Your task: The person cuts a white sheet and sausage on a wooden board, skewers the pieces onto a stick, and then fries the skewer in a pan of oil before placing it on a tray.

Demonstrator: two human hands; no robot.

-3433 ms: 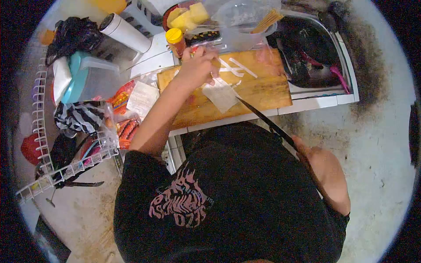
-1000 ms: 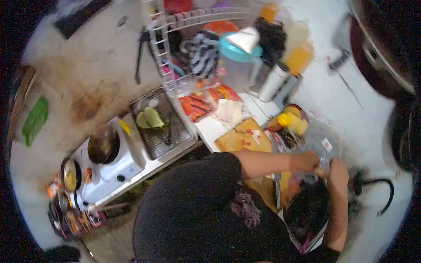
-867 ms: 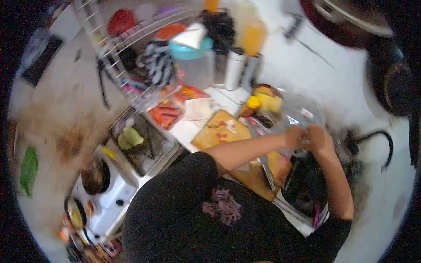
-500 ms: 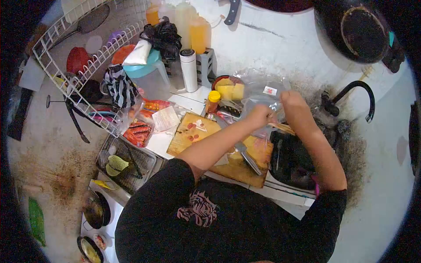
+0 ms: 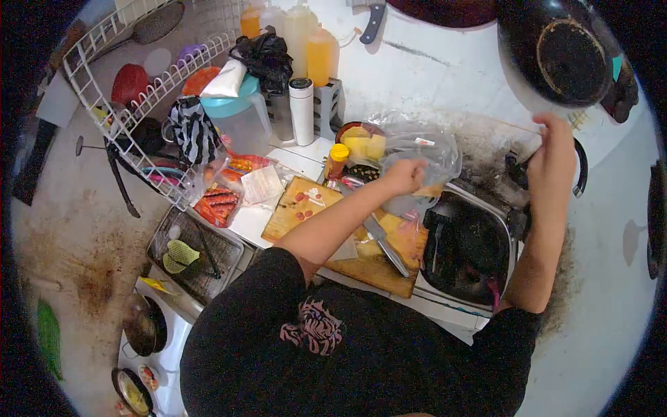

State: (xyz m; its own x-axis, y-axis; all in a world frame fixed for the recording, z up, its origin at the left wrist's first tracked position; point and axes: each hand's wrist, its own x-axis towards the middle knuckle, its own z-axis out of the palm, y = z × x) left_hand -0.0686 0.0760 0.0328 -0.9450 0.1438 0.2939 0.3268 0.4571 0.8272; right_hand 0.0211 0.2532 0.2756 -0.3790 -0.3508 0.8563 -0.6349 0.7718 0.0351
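My left hand (image 5: 405,176) is closed in a fist on a clear plastic bag (image 5: 434,149), which has a small white and red label. Off to the right and higher, my right hand (image 5: 554,142) pinches a thin light-brown strand (image 5: 517,126). The strand runs leftward from the fingertips; its other end is hard to make out. Below my left hand, a knife (image 5: 385,244) lies on a wooden cutting board (image 5: 379,276), beside small red slices (image 5: 303,206). Behind the left forearm stands a yellow-capped jar (image 5: 338,158), next to a bowl of yellow pieces (image 5: 365,144).
A sink (image 5: 469,243) with dark pans lies right of the board, under a black faucet (image 5: 580,170). Left are red sausage packs (image 5: 221,203), a white bottle (image 5: 301,111), a lidded pitcher (image 5: 236,125) and a wire rack (image 5: 125,125). Pans (image 5: 144,326) stand lower left.
My right hand has moved right and up, away from the left hand, with a thin strand now showing at its fingers. My left hand has shifted slightly left.
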